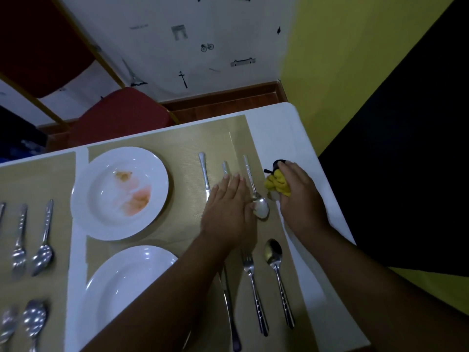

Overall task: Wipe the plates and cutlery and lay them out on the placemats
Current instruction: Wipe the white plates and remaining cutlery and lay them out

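Observation:
My left hand [228, 212] lies flat, fingers together, on the far tan placemat [182, 138], over a fork whose handle [224, 167] sticks out beyond the fingertips. Beside it lie a knife [205, 171] and a spoon [256, 196]. My right hand [298, 196] is closed on a crumpled yellow cloth [276, 184] at the mat's right edge. A white plate [119, 193] with orange smears sits on the same mat. Nearer me a clean white plate [127, 280] lies with a knife [229, 308], a fork [253, 288] and a spoon [278, 275].
Several spoons and forks [33, 245] lie on another tan mat at the left. The white table [284, 128] ends just right of my right hand. A red chair [121, 110] stands behind the far table edge, against a patterned wall.

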`<action>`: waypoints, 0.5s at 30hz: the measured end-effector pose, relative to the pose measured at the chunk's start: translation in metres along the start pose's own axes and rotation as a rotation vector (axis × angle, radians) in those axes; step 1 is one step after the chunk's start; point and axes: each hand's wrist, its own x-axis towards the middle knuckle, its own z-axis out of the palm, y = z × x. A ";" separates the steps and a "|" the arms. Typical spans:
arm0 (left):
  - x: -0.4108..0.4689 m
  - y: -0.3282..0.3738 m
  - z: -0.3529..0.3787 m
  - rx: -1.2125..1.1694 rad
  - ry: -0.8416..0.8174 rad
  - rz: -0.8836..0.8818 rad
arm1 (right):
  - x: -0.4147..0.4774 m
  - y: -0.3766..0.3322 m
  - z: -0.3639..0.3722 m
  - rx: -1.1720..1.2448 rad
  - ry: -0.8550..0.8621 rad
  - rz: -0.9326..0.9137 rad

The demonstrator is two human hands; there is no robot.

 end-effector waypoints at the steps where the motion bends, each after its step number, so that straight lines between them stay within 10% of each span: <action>1: -0.005 -0.005 -0.007 0.014 0.001 -0.014 | 0.001 -0.009 0.001 -0.006 0.011 -0.019; 15: -0.116 -0.169 -0.077 -0.170 0.213 -0.499 | -0.020 -0.187 0.109 0.188 -0.228 -0.181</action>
